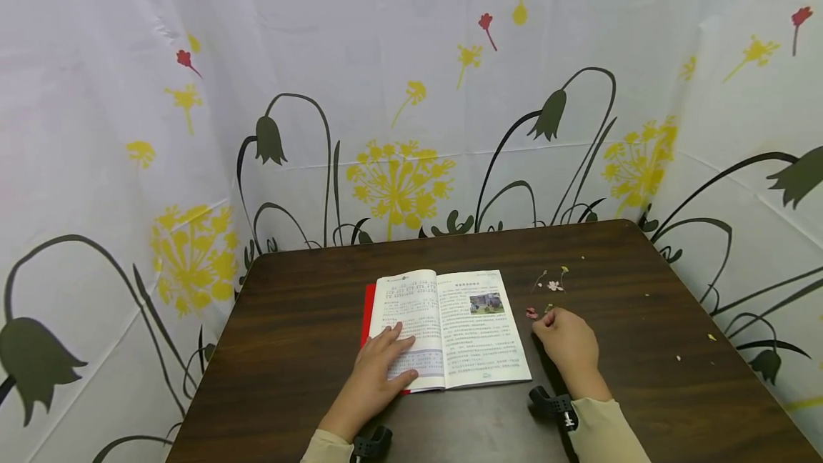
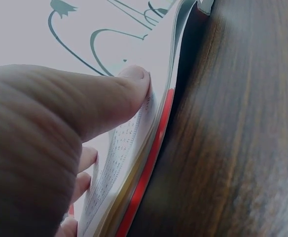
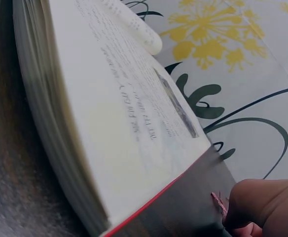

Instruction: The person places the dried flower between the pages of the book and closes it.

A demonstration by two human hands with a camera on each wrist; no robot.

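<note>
An open book point(image 1: 472, 334) with printed pages and a red cover lies on the table. My left hand point(image 1: 379, 366) rests on its left page with fingers spread, the thumb point(image 2: 129, 89) flat near the lower edge. Just right of the book, my right hand point(image 1: 569, 341) is low over the table, its fingers bent and fingertips drawn together. A small pink flower point(image 1: 531, 313) and a yellow-green sprig point(image 1: 549, 307) show right at those fingertips. In the right wrist view a pink piece point(image 3: 219, 202) is beside the fingers; I cannot tell whether they pinch anything.
Beyond the right hand lie a pale pink flower point(image 1: 554, 286) and thin-stemmed sprigs point(image 1: 564, 274). Tiny petals, one of them yellow point(image 1: 711, 337), are scattered on the right of the dark wooden table point(image 1: 289, 349). A flower-patterned curtain point(image 1: 411, 91) hangs behind the table.
</note>
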